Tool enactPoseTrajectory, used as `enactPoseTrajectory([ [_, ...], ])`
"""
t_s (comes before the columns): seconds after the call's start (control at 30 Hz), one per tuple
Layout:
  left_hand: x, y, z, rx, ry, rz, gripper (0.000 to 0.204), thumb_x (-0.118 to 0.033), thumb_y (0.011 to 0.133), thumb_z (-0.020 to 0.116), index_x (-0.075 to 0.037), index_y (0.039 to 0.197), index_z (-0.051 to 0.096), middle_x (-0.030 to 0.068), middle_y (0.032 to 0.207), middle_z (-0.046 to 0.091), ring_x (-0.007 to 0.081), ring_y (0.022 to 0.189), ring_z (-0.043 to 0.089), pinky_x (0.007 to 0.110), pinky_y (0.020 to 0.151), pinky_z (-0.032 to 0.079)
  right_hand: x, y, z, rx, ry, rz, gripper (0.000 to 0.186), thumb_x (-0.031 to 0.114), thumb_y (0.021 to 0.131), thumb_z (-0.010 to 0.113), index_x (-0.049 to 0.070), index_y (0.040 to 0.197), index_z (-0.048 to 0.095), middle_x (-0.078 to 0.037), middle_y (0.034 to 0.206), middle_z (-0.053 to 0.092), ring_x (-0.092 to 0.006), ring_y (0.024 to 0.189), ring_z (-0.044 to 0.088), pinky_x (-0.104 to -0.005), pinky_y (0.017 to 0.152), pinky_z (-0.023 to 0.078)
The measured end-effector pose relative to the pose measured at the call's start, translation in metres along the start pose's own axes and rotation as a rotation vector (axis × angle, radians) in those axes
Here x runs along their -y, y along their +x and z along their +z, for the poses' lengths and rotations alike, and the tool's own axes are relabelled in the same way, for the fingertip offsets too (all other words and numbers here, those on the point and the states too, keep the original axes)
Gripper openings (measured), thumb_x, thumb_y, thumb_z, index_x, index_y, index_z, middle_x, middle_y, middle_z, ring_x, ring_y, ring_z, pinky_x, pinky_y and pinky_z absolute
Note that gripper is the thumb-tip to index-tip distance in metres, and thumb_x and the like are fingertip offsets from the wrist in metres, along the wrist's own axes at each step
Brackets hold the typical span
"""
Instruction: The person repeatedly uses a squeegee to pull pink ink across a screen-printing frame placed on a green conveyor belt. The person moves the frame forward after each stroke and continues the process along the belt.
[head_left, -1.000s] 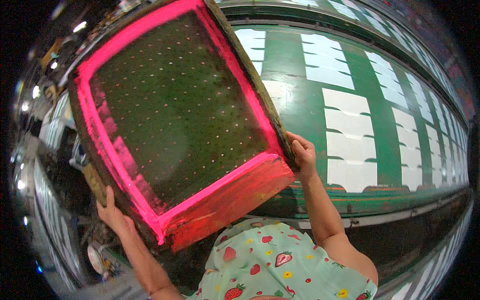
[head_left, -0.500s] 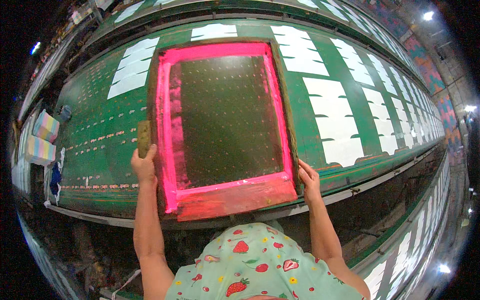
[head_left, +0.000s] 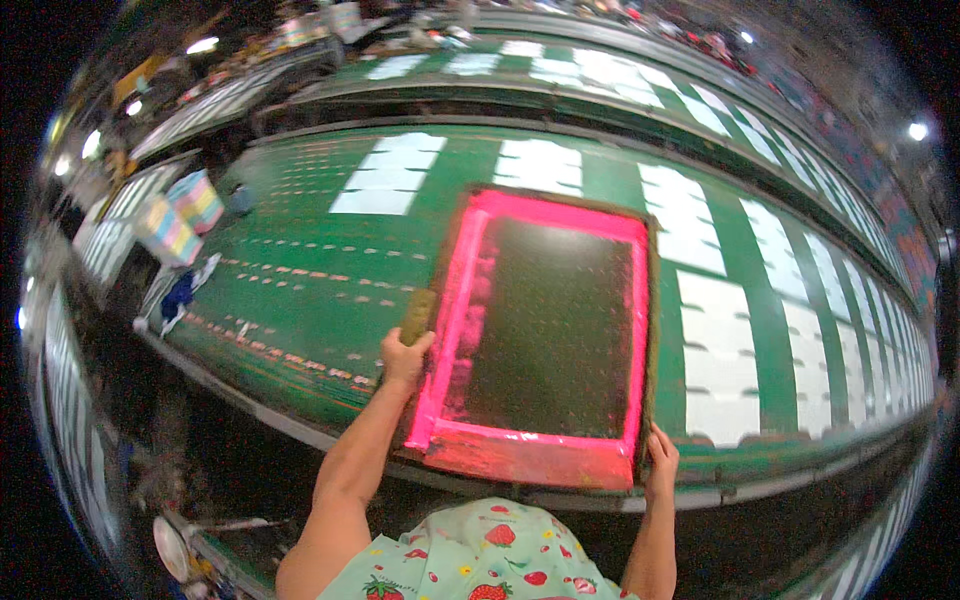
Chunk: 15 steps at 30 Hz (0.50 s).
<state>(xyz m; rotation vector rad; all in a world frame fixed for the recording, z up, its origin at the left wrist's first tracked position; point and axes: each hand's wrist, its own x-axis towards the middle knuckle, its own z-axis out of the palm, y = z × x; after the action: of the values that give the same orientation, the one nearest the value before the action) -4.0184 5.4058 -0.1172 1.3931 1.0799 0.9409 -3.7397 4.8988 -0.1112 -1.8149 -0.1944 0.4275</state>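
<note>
Left hand: the left hand (head_left: 404, 360) closed on the screen's edge at 9 o'clock, thumb uppermost, just below a wooden block (head_left: 416, 315); fingers underneath hidden.
Right hand: the right hand (head_left: 661, 460) pinching the opposite edge between 4 and 5 o'clock, near the corner; blurred, part of the grip out of sight.
Framed screen: the framed screen (head_left: 550, 330) sits between both hands, over the near side of the desk, slightly tilted; whether it touches the surface, cannot tell. Dark middle, bright pink border.
Red band: a red band (head_left: 530, 462) across its 6 o'clock end.
Garment: mint garment (head_left: 490, 545) with strawberry print, 6 o'clock, beyond the band.
Desk: long green desk (head_left: 300, 215), running both ways under the screen; rows of small pale marks (head_left: 300, 275) at 9 to 10 o'clock.
White sheets: columns of white sheets (head_left: 720, 350) at 3 o'clock, more at 12 and between 10 and 11.
Far left: pastel-striped stacks (head_left: 170, 230) between 9 and 10 o'clock; dark blue cloth (head_left: 178, 297) at 9.
</note>
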Motion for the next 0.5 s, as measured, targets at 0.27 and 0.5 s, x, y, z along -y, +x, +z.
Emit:
enactPoseTrajectory([
  [0.27, -0.002, -0.004, 0.002, -0.013, 0.119, 0.048, 0.048, -0.025, 0.084, 0.096, 0.003, 0.119, 0.077, 0.0153, 0.107, 0.081, 0.0242, 0.095, 0.076, 0.041, 0.087, 0.059, -0.011, 0.012, -0.021, 0.119, 0.004, 0.006, 0.058, 0.019, 0.101, 0.078, -0.007, 0.152, 0.064, -0.002, 0.093, 0.069, -0.0097, 0.076, 0.060, -0.0295, 0.068, 0.050],
  [0.5, -0.013, -0.009, 0.004, -0.011, 0.176, -0.011, 0.054, -0.026, 0.086, 0.095, 0.004, 0.126, 0.075, 0.0159, 0.113, 0.081, 0.0243, 0.100, 0.076, 0.040, 0.092, 0.059, -0.009, 0.024, -0.018, 0.029, -0.405, -0.185, 0.057, 0.010, 0.101, 0.075, -0.009, 0.153, 0.061, -0.010, 0.088, 0.074, -0.0192, 0.079, 0.072, -0.0361, 0.072, 0.058],
])
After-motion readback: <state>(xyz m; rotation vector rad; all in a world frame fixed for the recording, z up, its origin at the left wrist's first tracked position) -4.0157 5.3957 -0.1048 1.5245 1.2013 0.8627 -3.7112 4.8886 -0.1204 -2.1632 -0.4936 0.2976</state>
